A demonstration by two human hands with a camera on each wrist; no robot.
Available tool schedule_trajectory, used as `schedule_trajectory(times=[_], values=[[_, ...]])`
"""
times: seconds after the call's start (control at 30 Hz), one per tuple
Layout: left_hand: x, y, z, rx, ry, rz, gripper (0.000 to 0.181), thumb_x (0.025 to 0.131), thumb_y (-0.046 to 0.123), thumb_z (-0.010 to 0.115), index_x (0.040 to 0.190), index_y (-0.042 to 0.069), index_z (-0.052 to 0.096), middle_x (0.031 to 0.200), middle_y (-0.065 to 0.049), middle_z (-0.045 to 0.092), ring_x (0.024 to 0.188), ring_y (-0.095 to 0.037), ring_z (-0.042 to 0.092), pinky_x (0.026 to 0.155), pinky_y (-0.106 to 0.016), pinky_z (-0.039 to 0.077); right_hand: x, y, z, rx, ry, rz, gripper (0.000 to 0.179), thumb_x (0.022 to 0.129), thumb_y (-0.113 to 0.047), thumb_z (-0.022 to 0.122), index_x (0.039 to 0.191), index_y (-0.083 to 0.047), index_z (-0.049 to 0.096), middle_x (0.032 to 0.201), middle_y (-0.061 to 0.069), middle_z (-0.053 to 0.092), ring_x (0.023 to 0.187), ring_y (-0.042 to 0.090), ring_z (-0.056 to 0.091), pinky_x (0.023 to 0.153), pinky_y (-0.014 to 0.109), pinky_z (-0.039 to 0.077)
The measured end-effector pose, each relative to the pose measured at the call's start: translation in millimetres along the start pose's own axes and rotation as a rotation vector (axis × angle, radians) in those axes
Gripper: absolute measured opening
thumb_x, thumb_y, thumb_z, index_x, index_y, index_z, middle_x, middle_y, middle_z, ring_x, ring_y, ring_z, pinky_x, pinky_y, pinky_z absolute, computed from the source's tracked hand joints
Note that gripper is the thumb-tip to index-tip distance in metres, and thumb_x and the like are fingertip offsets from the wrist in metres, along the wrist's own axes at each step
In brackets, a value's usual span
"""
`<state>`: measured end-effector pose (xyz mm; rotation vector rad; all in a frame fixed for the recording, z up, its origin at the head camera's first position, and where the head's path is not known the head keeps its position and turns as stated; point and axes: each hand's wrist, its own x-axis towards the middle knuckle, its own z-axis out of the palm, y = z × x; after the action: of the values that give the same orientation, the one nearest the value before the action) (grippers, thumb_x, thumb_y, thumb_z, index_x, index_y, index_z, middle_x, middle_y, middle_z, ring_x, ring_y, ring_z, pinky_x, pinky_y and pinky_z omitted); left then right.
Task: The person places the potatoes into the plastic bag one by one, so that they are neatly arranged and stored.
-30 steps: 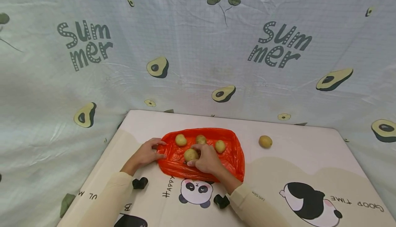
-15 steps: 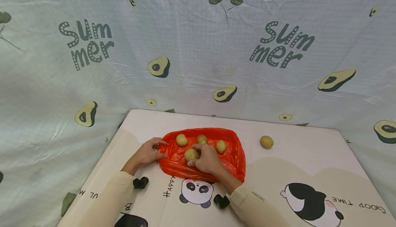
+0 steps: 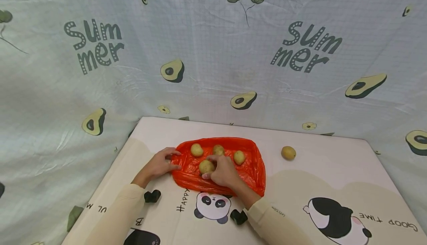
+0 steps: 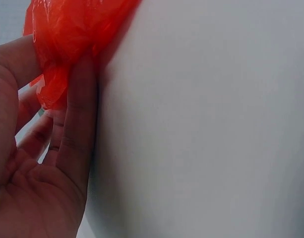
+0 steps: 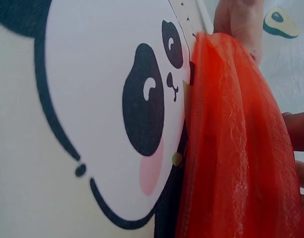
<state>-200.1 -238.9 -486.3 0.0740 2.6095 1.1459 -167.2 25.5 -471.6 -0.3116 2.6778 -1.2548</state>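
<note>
A red plastic bag (image 3: 249,171) lies spread on the table with its mouth open upward. Inside it, toward the back, are three potatoes: one at the left (image 3: 197,150), one in the middle (image 3: 218,149) and one at the right (image 3: 239,157). Between thumb and fingers, my right hand (image 3: 224,171) holds a larger potato (image 3: 206,166) within the bag. At the bag's left end, my left hand (image 3: 161,163) pinches the rim; the left wrist view shows the red plastic (image 4: 67,44) between thumb and fingers. In the right wrist view, the bag's side hides most of the right hand.
Another potato (image 3: 288,153) lies on the table to the right of the bag. The table (image 3: 320,156) has a cover printed with pandas. Behind it hangs a pale curtain (image 3: 200,33) with avocado prints.
The head view has shifted slightly. Both hands, the bag and the potatoes otherwise keep their places.
</note>
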Motion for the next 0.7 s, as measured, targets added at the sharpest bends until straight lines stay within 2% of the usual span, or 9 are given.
schedule_trajectory(times=[0.4, 0.7], values=[[-0.4, -1.6, 0.7, -0.007, -0.002, 0.015, 0.048, 0.087, 0.018, 0.08, 0.132, 0.007, 0.066, 0.156, -0.02, 0.049, 0.125, -0.038, 0.058, 0.098, -0.046, 0.061, 0.9, -0.6, 2.6, -0.018, 0.009, -0.001, 0.057, 0.08, -0.021, 0.09, 0.133, -0.011, 0.071, 0.124, 0.012, 0.073, 0.107, 0.028, 0.065, 0.102, 0.053, 0.057], [0.5, -2.9, 0.3, -0.023, -0.006, 0.007, 0.047, 0.088, 0.017, 0.078, 0.132, 0.007, 0.066, 0.156, -0.019, 0.049, 0.127, -0.038, 0.055, 0.101, -0.048, 0.059, 1.4, -2.4, 1.4, -0.036, 0.016, -0.013, 0.057, 0.079, -0.022, 0.091, 0.131, -0.01, 0.072, 0.12, 0.012, 0.075, 0.104, 0.027, 0.066, 0.1, 0.051, 0.057]])
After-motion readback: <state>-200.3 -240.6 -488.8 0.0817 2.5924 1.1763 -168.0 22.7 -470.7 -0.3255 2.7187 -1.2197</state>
